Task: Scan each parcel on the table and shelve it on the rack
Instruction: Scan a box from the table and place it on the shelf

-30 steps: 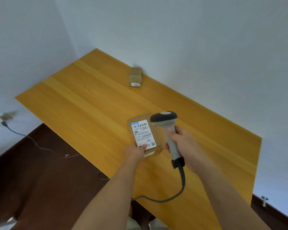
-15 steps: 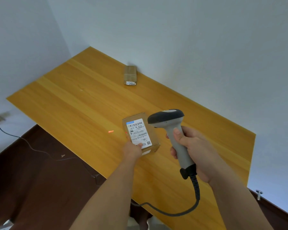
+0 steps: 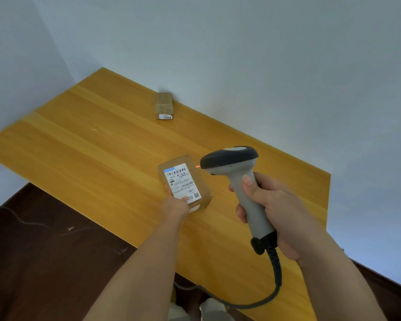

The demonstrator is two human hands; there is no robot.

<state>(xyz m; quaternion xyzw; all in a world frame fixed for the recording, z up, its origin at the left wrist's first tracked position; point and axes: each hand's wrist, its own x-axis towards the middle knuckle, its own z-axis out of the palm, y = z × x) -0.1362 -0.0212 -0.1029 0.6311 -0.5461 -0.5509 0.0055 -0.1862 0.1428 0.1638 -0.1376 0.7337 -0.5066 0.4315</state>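
Note:
A small cardboard parcel with a white barcode label lies on the wooden table. My left hand holds its near end, thumb on the label. My right hand grips the grey handle of a barcode scanner, whose dark head hangs just right of the parcel. A red light spot glows at the scanner's front beside the parcel's far right corner. A second, narrower parcel with a "200" sticker lies against the far wall. No rack is in view.
White walls meet at the table's far corner. The scanner's dark cable loops down off the table's near edge. Dark brown floor lies to the left, with a thin cord running across it.
The scanner has been drawn back and to the right, away from over the parcel. The red spot moved from the table left of the parcel to its right side.

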